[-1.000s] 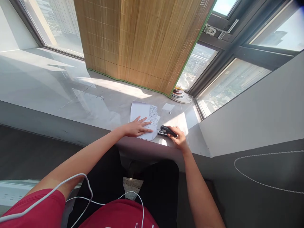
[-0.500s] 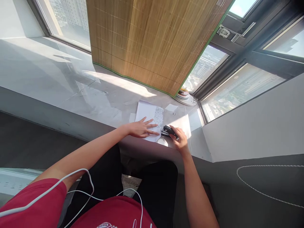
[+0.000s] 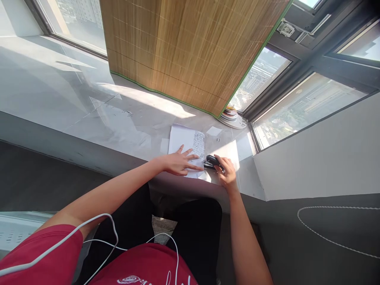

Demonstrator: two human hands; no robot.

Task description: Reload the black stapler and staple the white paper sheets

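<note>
Paper [image 3: 180,136] under left hand [image 3: 178,163]; black stapler [image 3: 212,160] in right hand [image 3: 227,173].

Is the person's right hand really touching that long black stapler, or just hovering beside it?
Touching. The head view shows the right hand gripping the long black stapler at its rear end, fingers curled against it.

Red shirt [image 3: 148,261] (white-printed), black trousers [image 3: 198,223]

The left hand [image 3: 178,163] now lies nearer the right hand's [image 3: 227,172] grip on the stapler [image 3: 211,160]. One fingertip now reaches the paper's [image 3: 181,138] edge.
</note>
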